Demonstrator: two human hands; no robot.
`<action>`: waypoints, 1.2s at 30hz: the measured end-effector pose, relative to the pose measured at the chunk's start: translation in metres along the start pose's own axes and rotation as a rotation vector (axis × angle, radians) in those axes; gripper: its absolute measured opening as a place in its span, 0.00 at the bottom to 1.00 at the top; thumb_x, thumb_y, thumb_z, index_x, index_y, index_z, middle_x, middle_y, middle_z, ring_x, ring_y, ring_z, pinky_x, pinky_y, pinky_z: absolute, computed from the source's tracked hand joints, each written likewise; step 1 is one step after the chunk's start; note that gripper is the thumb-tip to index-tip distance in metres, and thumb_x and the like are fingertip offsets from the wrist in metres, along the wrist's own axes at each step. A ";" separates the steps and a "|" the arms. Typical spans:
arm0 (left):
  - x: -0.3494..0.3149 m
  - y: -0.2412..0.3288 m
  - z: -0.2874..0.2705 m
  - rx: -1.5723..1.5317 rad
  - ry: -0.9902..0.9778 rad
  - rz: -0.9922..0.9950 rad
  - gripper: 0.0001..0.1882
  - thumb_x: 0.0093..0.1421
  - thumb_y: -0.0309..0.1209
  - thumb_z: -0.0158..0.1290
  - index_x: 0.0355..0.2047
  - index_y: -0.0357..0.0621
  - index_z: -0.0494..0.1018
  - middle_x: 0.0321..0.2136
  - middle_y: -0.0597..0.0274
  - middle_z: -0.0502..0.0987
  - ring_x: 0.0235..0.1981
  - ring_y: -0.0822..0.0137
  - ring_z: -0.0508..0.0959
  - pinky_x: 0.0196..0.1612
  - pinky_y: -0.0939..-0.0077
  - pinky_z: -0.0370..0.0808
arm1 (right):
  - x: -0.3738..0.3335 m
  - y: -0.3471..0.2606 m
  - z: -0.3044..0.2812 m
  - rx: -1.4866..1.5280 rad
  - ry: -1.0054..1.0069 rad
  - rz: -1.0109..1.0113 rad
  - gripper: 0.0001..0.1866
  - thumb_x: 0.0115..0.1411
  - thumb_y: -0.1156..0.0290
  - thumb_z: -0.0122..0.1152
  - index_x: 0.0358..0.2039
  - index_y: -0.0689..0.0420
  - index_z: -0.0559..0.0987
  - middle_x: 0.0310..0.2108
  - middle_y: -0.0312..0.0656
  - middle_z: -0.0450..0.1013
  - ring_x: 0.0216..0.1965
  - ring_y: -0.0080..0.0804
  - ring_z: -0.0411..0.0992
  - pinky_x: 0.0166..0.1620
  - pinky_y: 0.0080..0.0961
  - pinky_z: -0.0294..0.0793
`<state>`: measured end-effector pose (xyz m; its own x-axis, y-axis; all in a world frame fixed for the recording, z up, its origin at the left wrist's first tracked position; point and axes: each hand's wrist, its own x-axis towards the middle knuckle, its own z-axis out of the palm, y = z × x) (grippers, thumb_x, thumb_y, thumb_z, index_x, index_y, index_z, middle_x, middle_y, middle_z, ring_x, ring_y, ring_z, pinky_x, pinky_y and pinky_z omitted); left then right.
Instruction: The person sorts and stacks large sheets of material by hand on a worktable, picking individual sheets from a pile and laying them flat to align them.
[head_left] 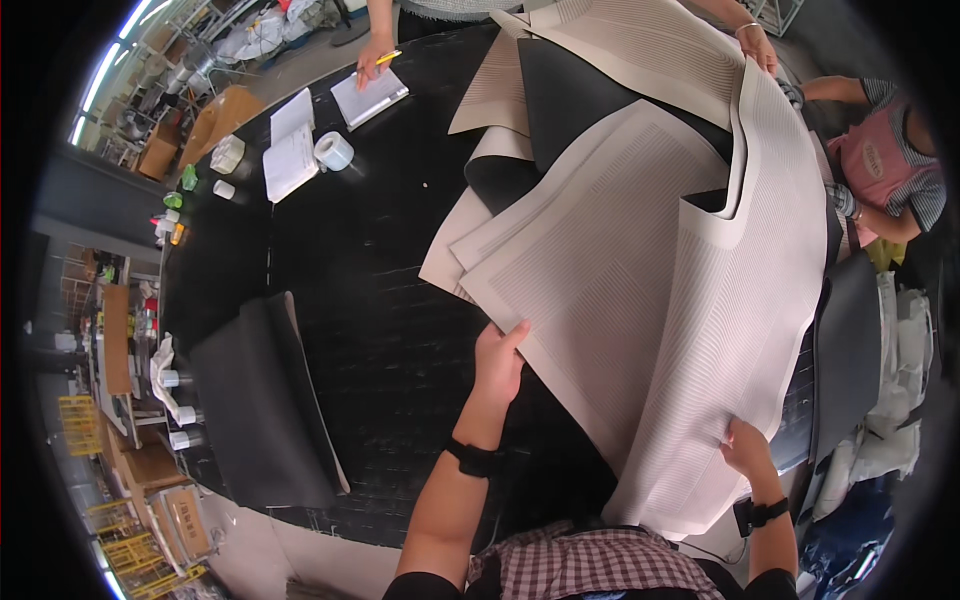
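Note:
Large beige mats with fine printed lines and a black underside lie in a loose pile on the black table. My left hand (500,362) is closed on the near left edge of a flat beige mat (600,270), thumb on top. A second beige mat (745,330) is folded over in a long curve along the right of the pile. My right hand (747,448) grips this folded mat near its lower end, with the fingertips partly hidden against it. At the far side, a co-worker's hand (757,47) with a bracelet touches the same mat's upper edge.
Across the black table (370,260), a person's hand (374,60) holds a yellow pen over a notebook (370,97). Nearby are an open book (290,150) and a white roll (333,151). A dark folded mat (262,405) lies left. A gloved co-worker (880,160) in a pink apron stands right.

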<state>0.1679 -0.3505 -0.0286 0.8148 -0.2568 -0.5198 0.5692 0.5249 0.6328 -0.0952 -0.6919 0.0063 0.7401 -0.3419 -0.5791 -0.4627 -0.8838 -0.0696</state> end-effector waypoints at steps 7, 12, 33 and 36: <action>0.007 -0.007 -0.011 -0.060 0.003 -0.058 0.19 0.56 0.23 0.51 0.47 0.30 0.62 0.44 0.53 0.70 0.45 0.62 0.72 0.48 0.68 0.69 | 0.004 -0.003 -0.006 -0.070 -0.022 0.047 0.14 0.42 0.71 0.62 0.29 0.59 0.68 0.26 0.47 0.71 0.32 0.47 0.70 0.36 0.38 0.69; 0.007 -0.013 -0.013 -0.079 -0.029 0.025 0.16 0.57 0.22 0.49 0.46 0.29 0.63 0.44 0.53 0.70 0.45 0.63 0.71 0.50 0.70 0.67 | 0.008 -0.011 -0.013 -0.105 -0.123 0.088 0.17 0.43 0.67 0.63 0.31 0.61 0.70 0.28 0.49 0.72 0.34 0.47 0.71 0.37 0.37 0.70; -0.027 -0.005 -0.007 -0.044 -0.020 0.172 0.13 0.56 0.17 0.47 0.43 0.32 0.67 0.43 0.54 0.71 0.45 0.64 0.72 0.51 0.70 0.68 | 0.009 -0.012 -0.014 -0.142 -0.137 0.113 0.16 0.43 0.66 0.62 0.31 0.60 0.70 0.29 0.47 0.73 0.33 0.45 0.72 0.36 0.37 0.72; -0.040 -0.004 -0.006 0.005 -0.021 0.199 0.13 0.56 0.16 0.46 0.43 0.32 0.68 0.43 0.55 0.71 0.44 0.65 0.72 0.51 0.70 0.68 | 0.006 -0.010 -0.010 -0.087 -0.074 0.097 0.15 0.44 0.66 0.62 0.29 0.59 0.70 0.28 0.46 0.72 0.33 0.45 0.72 0.36 0.37 0.71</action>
<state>0.1322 -0.3368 -0.0136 0.9133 -0.1650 -0.3724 0.3972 0.5631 0.7247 -0.0813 -0.6878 0.0114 0.6542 -0.4054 -0.6385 -0.4842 -0.8730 0.0581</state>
